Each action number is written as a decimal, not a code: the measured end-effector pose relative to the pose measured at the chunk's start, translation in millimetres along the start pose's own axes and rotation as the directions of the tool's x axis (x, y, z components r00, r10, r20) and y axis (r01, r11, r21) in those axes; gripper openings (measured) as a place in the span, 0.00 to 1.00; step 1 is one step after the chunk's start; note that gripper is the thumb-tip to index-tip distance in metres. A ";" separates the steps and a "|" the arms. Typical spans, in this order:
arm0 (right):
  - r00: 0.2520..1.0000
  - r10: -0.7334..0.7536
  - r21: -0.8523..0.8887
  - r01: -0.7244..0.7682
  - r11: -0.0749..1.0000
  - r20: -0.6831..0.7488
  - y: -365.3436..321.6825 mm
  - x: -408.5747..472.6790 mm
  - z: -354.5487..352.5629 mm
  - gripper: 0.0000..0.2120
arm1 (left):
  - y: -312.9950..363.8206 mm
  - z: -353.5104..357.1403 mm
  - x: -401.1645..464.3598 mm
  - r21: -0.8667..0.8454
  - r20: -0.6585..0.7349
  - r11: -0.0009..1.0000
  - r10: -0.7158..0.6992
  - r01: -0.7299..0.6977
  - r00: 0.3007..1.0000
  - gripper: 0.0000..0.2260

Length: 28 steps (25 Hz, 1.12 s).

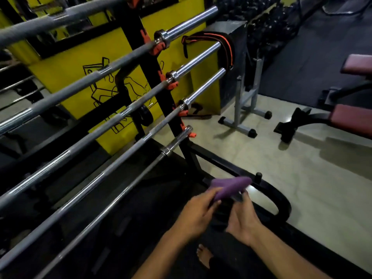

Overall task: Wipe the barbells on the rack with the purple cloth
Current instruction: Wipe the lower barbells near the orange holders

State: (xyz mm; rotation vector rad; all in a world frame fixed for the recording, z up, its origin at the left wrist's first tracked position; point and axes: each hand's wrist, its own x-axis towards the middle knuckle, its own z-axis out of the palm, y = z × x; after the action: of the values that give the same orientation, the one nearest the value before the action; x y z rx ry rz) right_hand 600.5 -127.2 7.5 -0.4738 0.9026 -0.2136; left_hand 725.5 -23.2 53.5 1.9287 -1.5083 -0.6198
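Observation:
Several steel barbells (112,121) lie across a black rack (161,91) with orange hooks, slanting from lower left to upper right. The lowest barbell (120,190) runs closest to my hands. A folded purple cloth (229,187) is held low at the centre right, in front of the rack's foot. My left hand (198,214) grips the cloth's near end from the left. My right hand (242,220) holds it from below with fingers curled up. Both hands are off the bars, to the right of the lowest one.
A yellow panel with black drawings (100,81) stands behind the rack. A black and orange belt (225,47) hangs on a bar's end. A grey stand (243,109) and maroon padded benches (350,117) occupy the pale floor at right. My bare foot (203,256) shows below.

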 end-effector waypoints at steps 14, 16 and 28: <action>0.968 -0.219 0.463 0.250 0.851 -0.120 -201.6 156.6 122.0 0.27 | -78.6 -155.7 231.6 0.052 0.098 0.983 0.172 -0.177 0.980 0.20; 0.960 -0.256 0.468 0.277 0.839 -0.109 -234.7 178.9 129.2 0.22 | -98.3 -188.7 275.4 0.109 -0.014 0.980 0.171 -0.168 0.985 0.18; 0.700 -0.714 0.461 0.626 0.629 0.025 -472.3 336.2 172.9 0.09 | -162.0 -311.9 521.8 0.605 -0.059 0.792 0.151 -0.085 0.987 0.26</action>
State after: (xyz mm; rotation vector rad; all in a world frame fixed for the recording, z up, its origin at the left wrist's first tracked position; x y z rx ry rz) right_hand 950.6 -613.7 89.5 -0.3997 0.4046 -1.0272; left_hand 1177.1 -447.5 161.8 2.2474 -1.8955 0.0472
